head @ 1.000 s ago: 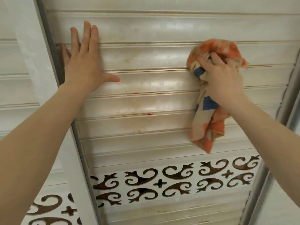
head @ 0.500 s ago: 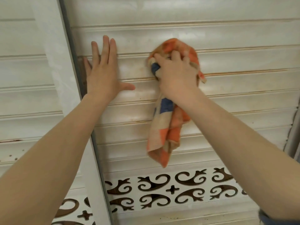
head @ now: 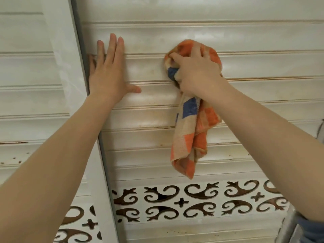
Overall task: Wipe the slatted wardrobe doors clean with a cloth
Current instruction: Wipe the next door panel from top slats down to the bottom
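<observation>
Terry cloth [head: 191, 137]: orange, cream and blue checks; upper part bunched against a high slat, loose tail hanging over the slats below.
Right hand [head: 196, 74]: fingers curled over the wad, pressing it onto the door.
Left hand [head: 108, 74]: flat, fingers straight and slightly spread, palm braced on the same door just beside the grey edge strip [head: 78, 32]; holding nothing.
Wardrobe door [head: 263, 37]: glossy white slats; brown grime along several slat lips [head: 157, 128], heavier lower down.
Neighbouring door [head: 26, 88]: left of the strip, similar rusty specks, well apart from the cloth.
Fretwork band [head: 192, 199]: scroll cut-outs below the slats, just under the cloth's hanging tip.
Step in hand: probably rubbing along one upper slat.
Progress: likely early to middle; dirty lips lower down and the left door apparently not yet done.
Next move: calls for firm pressure into the groove, sideways travel to the slat's end, then a drop to the next slat; tail best gathered in, to avoid dragging through grime.
</observation>
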